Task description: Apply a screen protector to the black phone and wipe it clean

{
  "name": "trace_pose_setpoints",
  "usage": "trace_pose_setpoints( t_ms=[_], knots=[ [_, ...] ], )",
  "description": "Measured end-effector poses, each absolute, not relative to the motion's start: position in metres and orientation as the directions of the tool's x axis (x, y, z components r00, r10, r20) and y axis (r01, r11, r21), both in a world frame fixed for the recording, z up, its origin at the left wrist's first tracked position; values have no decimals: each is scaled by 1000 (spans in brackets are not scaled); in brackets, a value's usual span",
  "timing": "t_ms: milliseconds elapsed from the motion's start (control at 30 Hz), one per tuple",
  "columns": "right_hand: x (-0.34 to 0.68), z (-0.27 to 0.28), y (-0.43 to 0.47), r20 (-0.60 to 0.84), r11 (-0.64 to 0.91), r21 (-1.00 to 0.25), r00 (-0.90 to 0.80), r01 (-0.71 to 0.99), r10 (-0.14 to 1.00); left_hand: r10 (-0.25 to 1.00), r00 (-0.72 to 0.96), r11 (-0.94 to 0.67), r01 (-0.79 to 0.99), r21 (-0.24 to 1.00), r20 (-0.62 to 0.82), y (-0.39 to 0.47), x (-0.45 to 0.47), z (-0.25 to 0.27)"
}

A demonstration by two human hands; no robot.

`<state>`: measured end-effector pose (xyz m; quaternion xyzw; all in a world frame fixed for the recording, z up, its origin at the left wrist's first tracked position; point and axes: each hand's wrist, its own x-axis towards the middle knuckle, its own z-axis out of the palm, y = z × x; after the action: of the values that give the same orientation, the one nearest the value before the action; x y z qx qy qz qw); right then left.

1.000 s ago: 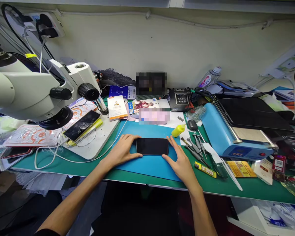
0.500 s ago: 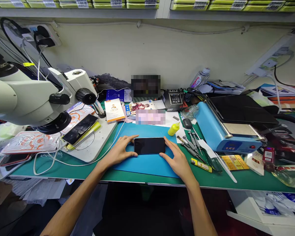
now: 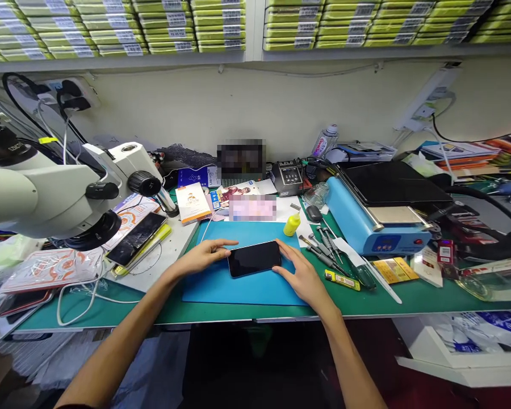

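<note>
A smartphone (image 3: 254,259) with a dark screen lies sideways over the blue mat (image 3: 247,291), turned slightly so its right end is higher in view. My right hand (image 3: 303,277) holds its right end, fingers at the top corner and thumb at the lower edge. At the upper left corner, my left hand (image 3: 202,257) has its fingers and thumb close together on the phone. Whether the phone is lifted off the mat, I cannot tell. Just beyond it stands a yellow squeeze bottle (image 3: 292,225).
A microscope (image 3: 46,199) overhangs the left side, with another phone (image 3: 136,238) beneath it. Several screwdrivers (image 3: 323,250) and a yellow-labelled tool (image 3: 342,280) lie to the right, before a blue heating machine (image 3: 361,221). A white cable (image 3: 59,301) loops at left.
The phone has turned slightly, its left end now nearer me. My left thumb has moved from its lower edge up toward the upper left corner. The camera view has shifted.
</note>
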<state>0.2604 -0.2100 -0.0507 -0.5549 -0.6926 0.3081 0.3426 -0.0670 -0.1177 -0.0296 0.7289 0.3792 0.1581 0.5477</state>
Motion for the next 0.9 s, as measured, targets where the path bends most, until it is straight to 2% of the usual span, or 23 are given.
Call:
trace_pose_setpoints(
  t_ms=[200,367,600,900],
  knots=[
    [260,-51,-209,136,189,-812,-135,552,981,566,766,-81,419,904,-304,-84,-66,-18],
    [260,-50,-210,141,185,-806,-122,562,982,514,765,-92,499,862,-388,-68,-59,-17],
    [259,-50,-209,135,181,-783,-121,595,983,548,721,-84,553,829,-425,-72,-60,-20],
    [259,-50,-207,155,202,-739,-129,643,979,662,651,-89,561,823,-372,-91,-59,-18]
  ],
)
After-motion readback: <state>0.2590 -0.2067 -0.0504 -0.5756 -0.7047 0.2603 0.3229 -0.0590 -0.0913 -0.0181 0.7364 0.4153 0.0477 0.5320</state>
